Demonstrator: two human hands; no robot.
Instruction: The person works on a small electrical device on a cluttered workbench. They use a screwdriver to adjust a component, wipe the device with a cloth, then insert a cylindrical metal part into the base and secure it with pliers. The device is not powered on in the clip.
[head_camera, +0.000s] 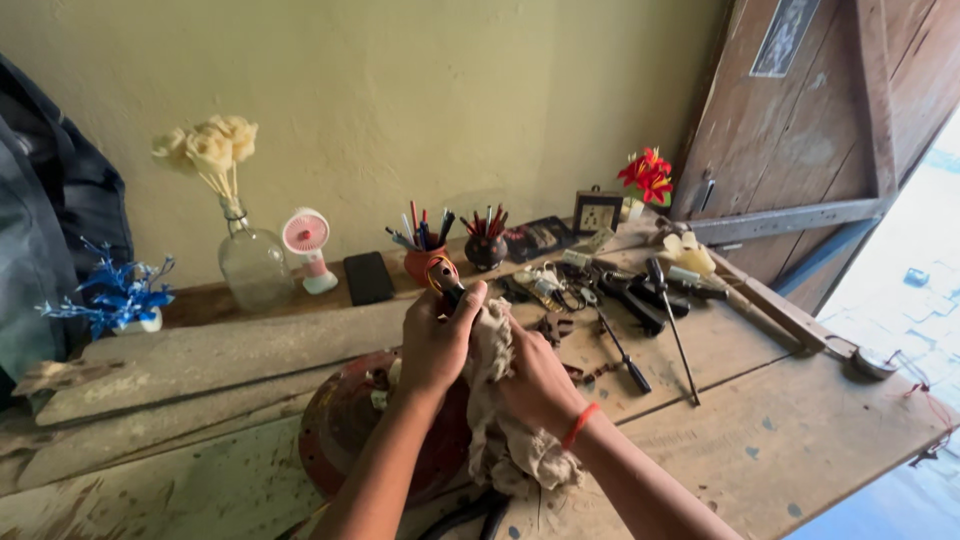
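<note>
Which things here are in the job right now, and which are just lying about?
In hand:
left hand
right hand
dark tool
beige rag
red round casing

Lying about:
screwdrivers
pen pots
glass vase
small pink fan
red flowers

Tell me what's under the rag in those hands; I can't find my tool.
A dark-handled tool pokes out above the rag, gripped by the left hand. The right hand presses the cloth; the tool's lower part is covered.

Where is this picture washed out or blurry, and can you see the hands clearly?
Head view: daylight blows out the floor by the open door at right; left hand and right hand, gripping a cloth, are slightly soft yet readable; edges bow from the wide lens.
</note>
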